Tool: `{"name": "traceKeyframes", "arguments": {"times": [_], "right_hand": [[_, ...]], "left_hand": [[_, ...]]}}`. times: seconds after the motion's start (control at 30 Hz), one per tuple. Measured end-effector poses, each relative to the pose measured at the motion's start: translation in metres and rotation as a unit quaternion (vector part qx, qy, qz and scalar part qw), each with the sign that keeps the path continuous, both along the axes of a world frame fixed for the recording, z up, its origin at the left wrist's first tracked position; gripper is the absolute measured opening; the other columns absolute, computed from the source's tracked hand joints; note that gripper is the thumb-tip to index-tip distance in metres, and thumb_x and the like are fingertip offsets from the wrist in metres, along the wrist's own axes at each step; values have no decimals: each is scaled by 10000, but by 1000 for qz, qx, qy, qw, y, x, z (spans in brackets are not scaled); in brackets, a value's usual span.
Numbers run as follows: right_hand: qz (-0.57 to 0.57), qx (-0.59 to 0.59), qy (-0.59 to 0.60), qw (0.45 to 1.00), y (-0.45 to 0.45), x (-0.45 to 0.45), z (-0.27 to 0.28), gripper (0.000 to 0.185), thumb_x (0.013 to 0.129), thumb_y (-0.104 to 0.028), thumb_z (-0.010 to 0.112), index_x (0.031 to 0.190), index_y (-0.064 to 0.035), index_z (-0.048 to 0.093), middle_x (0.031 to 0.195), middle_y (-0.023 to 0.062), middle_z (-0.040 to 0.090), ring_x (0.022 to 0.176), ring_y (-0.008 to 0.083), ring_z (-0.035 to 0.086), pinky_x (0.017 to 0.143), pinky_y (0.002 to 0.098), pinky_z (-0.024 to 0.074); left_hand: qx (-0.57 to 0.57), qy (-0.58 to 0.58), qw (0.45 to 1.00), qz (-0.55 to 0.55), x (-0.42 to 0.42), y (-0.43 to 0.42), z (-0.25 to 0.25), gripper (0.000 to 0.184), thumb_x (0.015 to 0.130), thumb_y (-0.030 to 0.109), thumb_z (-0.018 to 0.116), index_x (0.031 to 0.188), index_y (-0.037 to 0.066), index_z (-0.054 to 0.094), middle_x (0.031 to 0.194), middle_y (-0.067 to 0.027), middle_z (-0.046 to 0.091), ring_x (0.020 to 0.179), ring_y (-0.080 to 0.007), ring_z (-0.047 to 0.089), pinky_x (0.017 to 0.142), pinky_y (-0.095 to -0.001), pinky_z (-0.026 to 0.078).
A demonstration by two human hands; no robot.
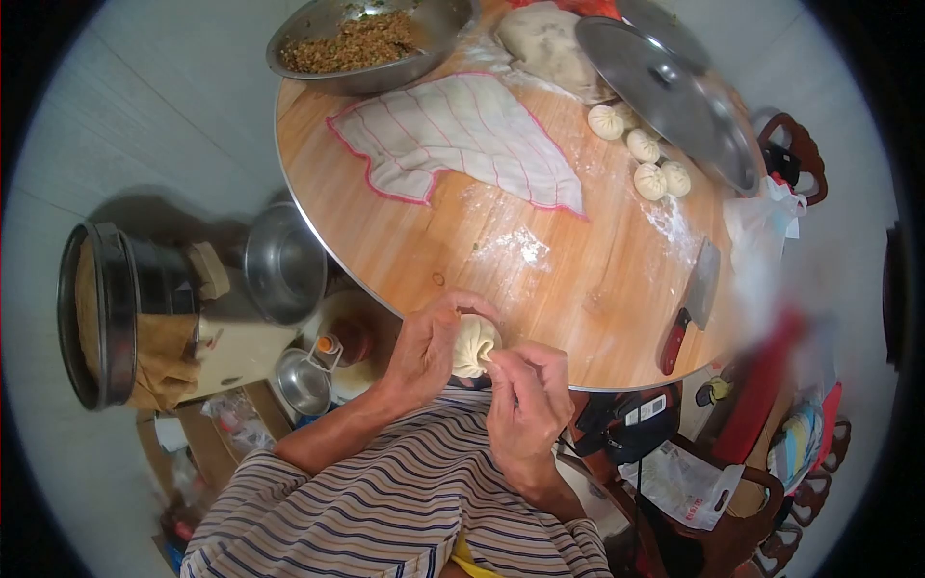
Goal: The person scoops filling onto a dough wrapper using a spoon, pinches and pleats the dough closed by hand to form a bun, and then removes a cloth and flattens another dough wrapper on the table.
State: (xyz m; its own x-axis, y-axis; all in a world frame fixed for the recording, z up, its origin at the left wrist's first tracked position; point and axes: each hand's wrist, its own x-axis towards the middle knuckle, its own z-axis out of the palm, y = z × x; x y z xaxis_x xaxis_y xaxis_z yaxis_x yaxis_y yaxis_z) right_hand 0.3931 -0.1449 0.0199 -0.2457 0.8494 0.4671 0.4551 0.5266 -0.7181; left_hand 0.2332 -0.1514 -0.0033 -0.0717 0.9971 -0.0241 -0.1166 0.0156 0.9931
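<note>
A pleated, filled bun (472,345) is held up at the near edge of the round wooden table (385,241). My left hand (429,342) cups it from the left, fingers curled behind. With thumb and fingertips, my right hand (528,400) pinches the dough at the bun's gathered top. White flour (520,249) is dusted on the wood just beyond. Several finished buns (649,181) sit at the right, partly under a metal lid (665,91). Minced filling (356,43) fills part of a steel bowl (424,67) at the far left.
A white cloth with a pink edge (462,140) lies across the table. Right of my hands rests a cleaver (692,303) with a red handle. A large dough mass (549,48) is at the back. Pots (287,260) stand left, below the table; a chair (761,520) is at lower right.
</note>
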Motion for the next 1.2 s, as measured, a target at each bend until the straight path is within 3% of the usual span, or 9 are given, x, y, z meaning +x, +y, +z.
{"name": "traceKeyframes", "arguments": {"times": [0.17, 0.27, 0.37, 0.43, 0.57, 0.67, 0.77, 0.93, 1.2], "right_hand": [[8, 14, -31, 999, -1, 2, 1, 207, 884, 31, 790, 1078, -9, 732, 977, 110, 661, 768, 247, 704, 619, 346, 558], [10, -5, 36, 999, -1, 0, 0, 255, 885, 27, 787, 1131, -16, 736, 967, 107, 668, 775, 247, 711, 624, 349, 565], [-3, -62, -13, 998, -1, 0, 10, 279, 891, 12, 791, 1166, -13, 749, 963, 107, 673, 791, 247, 721, 636, 355, 573], [18, 20, -40, 999, 1, 1, 7, 275, 891, 1, 800, 1163, -7, 765, 959, 107, 669, 785, 240, 718, 641, 346, 571], [6, 29, -13, 999, -2, 0, 3, 245, 889, 2, 802, 1133, -4, 778, 953, 104, 665, 768, 229, 708, 636, 333, 565], [-9, 29, -9, 999, -2, 0, 4, 226, 886, 6, 804, 1110, -6, 779, 945, 98, 658, 750, 222, 698, 620, 324, 553], [-27, 47, -12, 998, 0, 0, 4, 193, 886, 12, 801, 1078, -4, 779, 944, 95, 652, 743, 220, 694, 607, 319, 545], [-21, 35, -9, 999, 1, -1, 5, 156, 887, 13, 801, 1039, -4, 771, 935, 90, 647, 725, 212, 684, 603, 308, 545], [-45, -4, 28, 999, -1, -2, 2, 153, 866, 25, 812, 1007, -13, 766, 949, 105, 673, 748, 231, 706, 623, 321, 565]], "left_hand": [[12, 13, 1000, -14, -6, 1, -4, 729, 1111, 591, 241, 1197, -33, 607, 1034, -131, 736, 873, -145, 712, 732, -262, 574], [10, 15, 999, -40, -11, 1, -1, 744, 1113, 589, 247, 1140, -42, 640, 1016, -122, 734, 847, -137, 703, 719, -262, 567], [-9, 43, 997, -69, -16, 2, 3, 782, 1111, 604, 257, 1108, -55, 678, 1008, -112, 738, 824, -131, 695, 700, -263, 561], [-1, 33, 995, -89, -17, 3, 1, 803, 1111, 615, 275, 1114, -65, 702, 1002, -102, 741, 784, -113, 675, 654, -247, 542], [22, 70, 994, -85, -19, 7, 10, 785, 1116, 610, 296, 1182, -67, 688, 994, -91, 742, 754, -100, 655, 615, -244, 526], [-28, -6, 994, -106, -22, 5, 16, 743, 1122, 594, 320, 1247, -56, 657, 1041, -88, 738, 728, -99, 639, 588, -253, 518], [-51, -65, 989, -124, -19, 3, 7, 690, 1126, 567, 360, 1308, -44, 624, 1100, -86, 727, 771, -103, 648, 653, -271, 529], [54, 31, 997, -46, -6, 1, -2, 626, 1116, 546, 422, 1317, -13, 621, 1096, -75, 713, 858, -96, 635, 799, -288, 513], [12, 65, 998, -21, -5, -1, 6, 594, 1133, 520, 395, 1286, 2, 645, 1059, -71, 680, 903, -128, 621, 804, -293, 505]]}}
